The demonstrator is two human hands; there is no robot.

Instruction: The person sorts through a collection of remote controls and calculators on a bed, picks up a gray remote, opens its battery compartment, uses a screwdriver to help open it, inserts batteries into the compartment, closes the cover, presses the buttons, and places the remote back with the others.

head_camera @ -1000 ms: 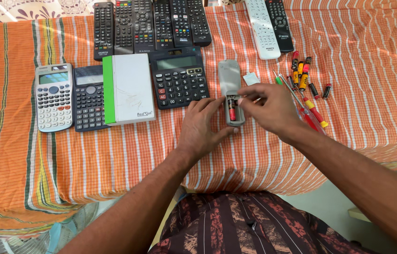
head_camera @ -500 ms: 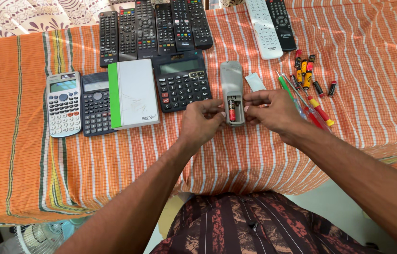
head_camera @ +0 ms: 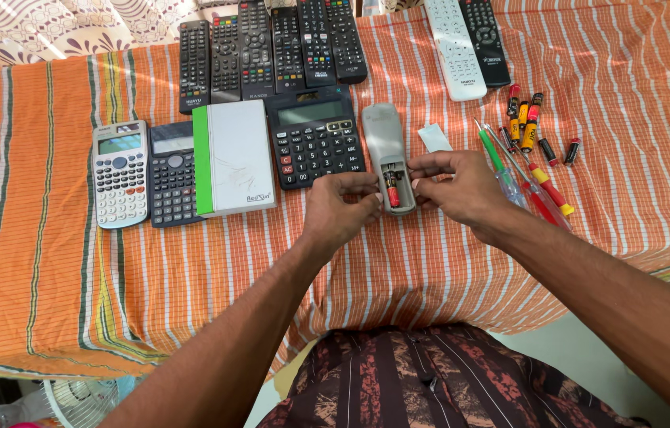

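Both hands (head_camera: 406, 194) steady grey remote (head_camera: 386, 147); its bay holds seemingly one battery (head_camera: 393, 195).

white-green box (head_camera: 233, 157) mid-table | grey calculator screens: (head_camera: 120, 143), (head_camera: 310, 112)

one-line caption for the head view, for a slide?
Both hands, left hand and right hand, at the open battery bay of a grey remote lying on a striped cloth.

Home repair table, striped orange cloth (head_camera: 604, 206), remotes (head_camera: 271, 47), calculators (head_camera: 315, 139), screwdrivers (head_camera: 533, 178)
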